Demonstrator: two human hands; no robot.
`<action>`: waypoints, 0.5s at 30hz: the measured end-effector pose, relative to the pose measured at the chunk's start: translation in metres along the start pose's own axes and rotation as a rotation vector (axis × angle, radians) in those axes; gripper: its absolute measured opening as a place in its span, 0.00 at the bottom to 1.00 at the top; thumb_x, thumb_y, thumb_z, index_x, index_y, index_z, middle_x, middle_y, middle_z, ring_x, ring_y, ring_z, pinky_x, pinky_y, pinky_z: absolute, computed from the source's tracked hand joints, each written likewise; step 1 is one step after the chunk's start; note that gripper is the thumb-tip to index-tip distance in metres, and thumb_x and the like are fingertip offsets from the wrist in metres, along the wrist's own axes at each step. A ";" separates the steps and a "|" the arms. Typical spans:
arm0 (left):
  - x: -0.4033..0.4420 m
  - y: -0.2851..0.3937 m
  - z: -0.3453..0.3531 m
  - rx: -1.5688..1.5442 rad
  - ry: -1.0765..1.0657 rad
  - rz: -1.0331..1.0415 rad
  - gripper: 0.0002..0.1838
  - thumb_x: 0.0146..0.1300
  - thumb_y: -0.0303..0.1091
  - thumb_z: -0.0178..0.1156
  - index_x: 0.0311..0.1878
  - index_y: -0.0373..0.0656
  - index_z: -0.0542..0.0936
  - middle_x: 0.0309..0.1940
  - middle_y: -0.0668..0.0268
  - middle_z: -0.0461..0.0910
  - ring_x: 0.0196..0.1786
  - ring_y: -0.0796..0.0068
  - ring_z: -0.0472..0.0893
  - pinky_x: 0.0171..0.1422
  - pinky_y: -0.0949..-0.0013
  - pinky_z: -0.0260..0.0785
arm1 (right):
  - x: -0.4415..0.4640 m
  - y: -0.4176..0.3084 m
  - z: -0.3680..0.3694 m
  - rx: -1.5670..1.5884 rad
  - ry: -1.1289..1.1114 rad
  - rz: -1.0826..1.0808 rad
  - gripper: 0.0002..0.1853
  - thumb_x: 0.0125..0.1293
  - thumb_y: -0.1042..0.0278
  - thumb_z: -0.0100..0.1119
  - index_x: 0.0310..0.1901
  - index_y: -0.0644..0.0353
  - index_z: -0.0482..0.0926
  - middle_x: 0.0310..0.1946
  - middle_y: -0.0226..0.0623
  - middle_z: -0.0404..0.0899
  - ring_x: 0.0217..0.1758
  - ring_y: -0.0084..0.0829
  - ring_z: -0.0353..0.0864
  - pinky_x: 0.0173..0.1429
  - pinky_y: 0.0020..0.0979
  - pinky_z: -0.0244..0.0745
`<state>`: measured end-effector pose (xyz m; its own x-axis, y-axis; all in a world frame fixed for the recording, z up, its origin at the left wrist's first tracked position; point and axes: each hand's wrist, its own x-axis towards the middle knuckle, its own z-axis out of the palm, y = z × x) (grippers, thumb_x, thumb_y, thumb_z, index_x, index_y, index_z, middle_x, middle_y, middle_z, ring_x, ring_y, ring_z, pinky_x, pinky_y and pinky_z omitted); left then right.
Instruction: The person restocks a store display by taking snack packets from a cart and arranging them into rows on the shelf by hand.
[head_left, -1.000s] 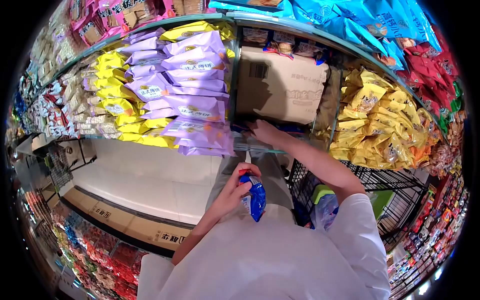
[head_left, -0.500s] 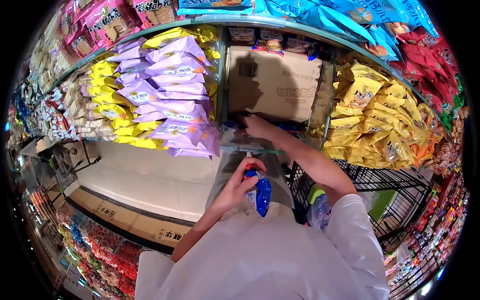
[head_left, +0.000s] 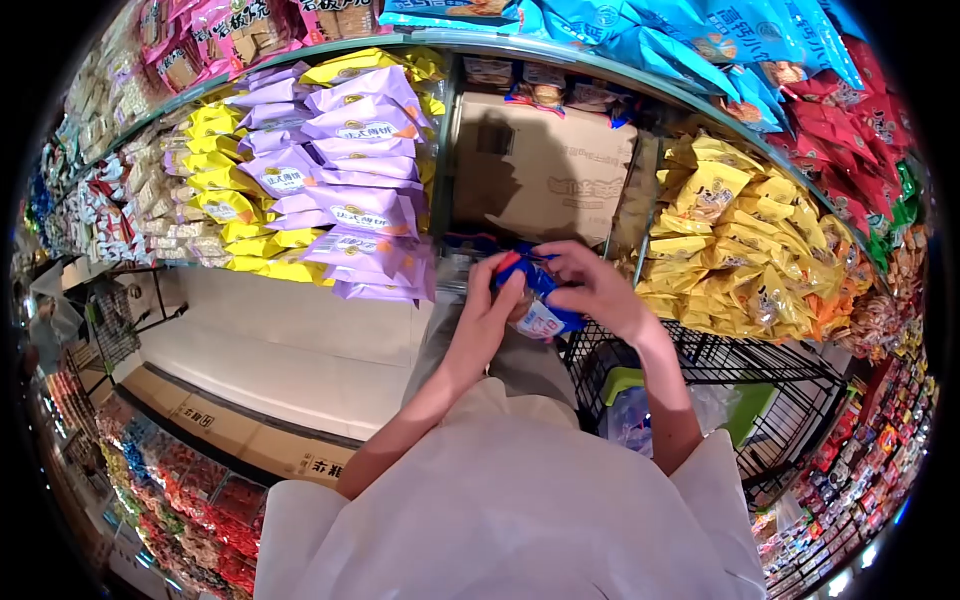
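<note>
A blue snack bag with a white label and a red patch is held in front of the shelf, low in the middle compartment's front. My left hand grips its left side, thumb on top. Around its right upper edge the fingers of my right hand are closed. Just behind the hands, a cardboard box fills most of the compartment, with a shadow cast across it. Part of the bag is covered by my fingers.
Purple bags are stacked left of the compartment, yellow bags right of it. Blue bags lie on the shelf above. A black wire cart with a green-edged item stands at the lower right.
My right hand has drawn back from the compartment's front and now grips the blue snack bag too. My left hand has raised the bag toward the shelf edge.
</note>
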<state>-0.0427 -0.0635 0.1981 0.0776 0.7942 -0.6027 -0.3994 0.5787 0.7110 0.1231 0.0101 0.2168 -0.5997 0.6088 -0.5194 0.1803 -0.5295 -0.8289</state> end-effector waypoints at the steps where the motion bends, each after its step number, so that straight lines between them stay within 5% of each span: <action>1: 0.003 0.008 0.003 0.135 0.011 0.028 0.18 0.67 0.38 0.45 0.57 0.44 0.62 0.49 0.68 0.62 0.50 0.81 0.67 0.54 0.75 0.61 | -0.003 -0.008 0.008 0.001 -0.003 0.028 0.28 0.52 0.65 0.65 0.54 0.61 0.65 0.42 0.37 0.73 0.44 0.24 0.72 0.49 0.25 0.66; 4: 0.012 0.016 0.010 0.122 0.016 0.064 0.20 0.66 0.38 0.47 0.59 0.43 0.63 0.49 0.68 0.65 0.50 0.81 0.69 0.53 0.77 0.60 | -0.002 0.007 0.003 -0.187 0.222 0.036 0.29 0.51 0.64 0.66 0.53 0.63 0.66 0.42 0.40 0.73 0.46 0.24 0.71 0.51 0.27 0.67; 7: 0.015 0.025 0.007 0.000 -0.099 0.048 0.18 0.64 0.32 0.49 0.56 0.39 0.64 0.47 0.67 0.65 0.49 0.81 0.67 0.54 0.78 0.59 | -0.007 -0.003 -0.011 0.245 0.152 0.172 0.28 0.50 0.65 0.66 0.52 0.65 0.66 0.43 0.40 0.73 0.46 0.24 0.71 0.51 0.27 0.67; 11: 0.016 0.022 0.015 0.231 -0.128 0.153 0.18 0.62 0.28 0.52 0.55 0.39 0.64 0.47 0.67 0.66 0.48 0.81 0.68 0.53 0.77 0.61 | -0.012 0.005 -0.004 0.097 0.148 -0.025 0.28 0.51 0.63 0.65 0.50 0.67 0.67 0.40 0.37 0.75 0.42 0.21 0.73 0.45 0.24 0.69; 15: 0.017 0.008 0.025 0.055 -0.034 0.190 0.17 0.61 0.26 0.53 0.53 0.38 0.65 0.44 0.67 0.67 0.48 0.79 0.68 0.52 0.78 0.61 | -0.013 0.010 -0.019 0.019 0.242 0.150 0.27 0.53 0.66 0.62 0.53 0.68 0.64 0.44 0.39 0.73 0.43 0.22 0.73 0.44 0.24 0.71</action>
<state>-0.0220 -0.0411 0.2027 0.0369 0.8954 -0.4437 -0.3597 0.4261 0.8301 0.1473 0.0077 0.2111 -0.3635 0.6449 -0.6723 0.2369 -0.6339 -0.7362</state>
